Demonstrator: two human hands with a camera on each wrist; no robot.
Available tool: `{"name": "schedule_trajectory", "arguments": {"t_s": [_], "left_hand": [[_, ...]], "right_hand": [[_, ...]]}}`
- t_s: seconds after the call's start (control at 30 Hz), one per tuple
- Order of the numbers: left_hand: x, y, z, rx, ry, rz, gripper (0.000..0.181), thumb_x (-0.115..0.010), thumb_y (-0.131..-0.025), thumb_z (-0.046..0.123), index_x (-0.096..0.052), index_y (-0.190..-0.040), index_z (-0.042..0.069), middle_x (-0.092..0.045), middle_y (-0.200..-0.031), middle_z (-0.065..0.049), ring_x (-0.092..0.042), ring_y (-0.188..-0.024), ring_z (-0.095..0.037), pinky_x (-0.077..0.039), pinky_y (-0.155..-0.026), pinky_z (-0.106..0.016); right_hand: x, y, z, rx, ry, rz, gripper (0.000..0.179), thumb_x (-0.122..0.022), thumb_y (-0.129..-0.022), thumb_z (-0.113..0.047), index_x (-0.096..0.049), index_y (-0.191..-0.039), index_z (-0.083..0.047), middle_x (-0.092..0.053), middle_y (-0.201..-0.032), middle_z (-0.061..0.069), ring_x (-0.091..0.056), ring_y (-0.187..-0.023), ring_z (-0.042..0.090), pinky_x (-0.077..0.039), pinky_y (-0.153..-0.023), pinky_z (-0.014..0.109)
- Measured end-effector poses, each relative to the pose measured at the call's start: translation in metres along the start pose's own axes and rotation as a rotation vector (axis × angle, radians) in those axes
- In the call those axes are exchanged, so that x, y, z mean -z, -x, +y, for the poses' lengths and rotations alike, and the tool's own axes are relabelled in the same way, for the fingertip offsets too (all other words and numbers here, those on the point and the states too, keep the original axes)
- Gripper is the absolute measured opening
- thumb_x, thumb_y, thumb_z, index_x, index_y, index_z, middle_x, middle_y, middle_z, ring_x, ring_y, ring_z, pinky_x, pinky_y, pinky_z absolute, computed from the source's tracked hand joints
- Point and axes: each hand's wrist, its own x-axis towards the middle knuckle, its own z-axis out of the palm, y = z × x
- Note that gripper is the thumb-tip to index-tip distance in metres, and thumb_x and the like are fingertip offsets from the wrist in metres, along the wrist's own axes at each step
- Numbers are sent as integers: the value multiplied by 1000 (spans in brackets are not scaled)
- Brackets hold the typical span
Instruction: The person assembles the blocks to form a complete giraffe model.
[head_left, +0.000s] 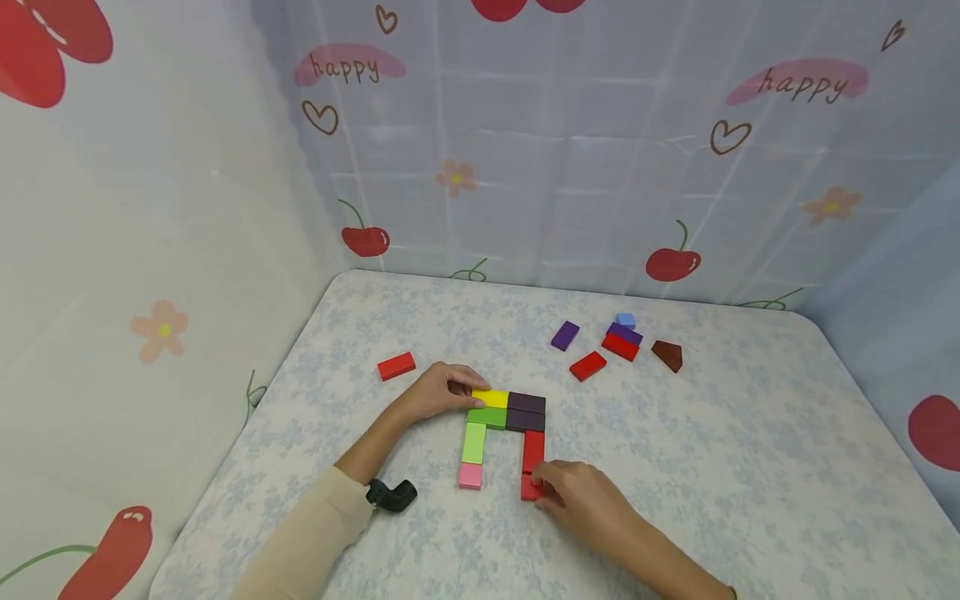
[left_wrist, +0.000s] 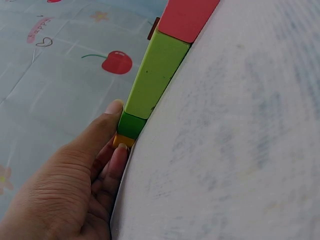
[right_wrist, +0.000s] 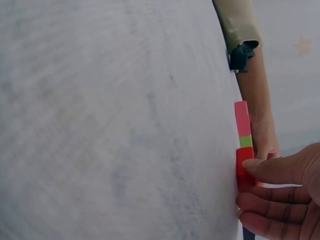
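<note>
Blocks lie flat in an arch-like shape. Across its top are a yellow block (head_left: 491, 398), a green block (head_left: 487, 418) and two dark blocks (head_left: 527, 403). Below on the left come a light green block (head_left: 474, 442) and a pink block (head_left: 470, 477); on the right, a red block (head_left: 533, 451) above a lower red block (head_left: 529, 488). My left hand (head_left: 442, 390) pinches the yellow block's left end, its thumb close to the green block. With thumb and fingers, my right hand (head_left: 588, 504) holds the lower red block; some fingertips are hidden.
A red block (head_left: 396, 366) lies left of the arch. Farther back right are a purple block (head_left: 565, 336), a red block (head_left: 588, 366), a cluster with a red block (head_left: 620, 347) and a light blue block (head_left: 626, 321), and a brown angular block (head_left: 668, 355). Patterned curtains surround the table (head_left: 750, 467).
</note>
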Motion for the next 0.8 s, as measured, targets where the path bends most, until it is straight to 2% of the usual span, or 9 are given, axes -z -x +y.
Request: {"name": "schedule_trajectory", "arguments": {"t_s": [0.3, 0.4, 0.6, 0.8], "left_hand": [[0, 0, -1, 2, 14, -2, 29, -82, -85, 3, -78, -113, 1, -74, -110, -8, -59, -87, -16, -50, -75, -22], [0, 0, -1, 3, 13, 0, 29, -82, -85, 3, -78, -113, 1, -74, -110, -8, -60, -88, -16, -50, -75, -22], [0, 1, 1, 10, 12, 2, 29, -82, -85, 3, -78, -113, 1, -74, -109, -9, -59, -88, -16, -50, -75, -21], [0, 1, 1, 11, 25, -1, 29, -81, -85, 3, -77, -113, 1, -73, -110, -10, -59, -88, -16, -50, -75, -21]], "right_hand": [[1, 2, -3, 22, 1, 18, 24, -87, -80, -10, -73, -99, -9, -65, -80, -9, -48, -66, 0, -49, -61, 19], [1, 1, -4, 24, 12, 14, 26, -87, -80, -11, -75, -102, -9, -68, -83, -7, -51, -67, 1, -52, -64, 20], [2, -1, -6, 23, 55, -17, 32, -87, -80, -13, -79, -111, -9, -77, -99, 0, -72, -88, 15, -59, -79, 33], [2, -2, -5, 52, 79, -26, 33, -86, -82, -14, -79, -114, -12, -77, -103, 0, -73, -97, 22, -59, -82, 38]]}}
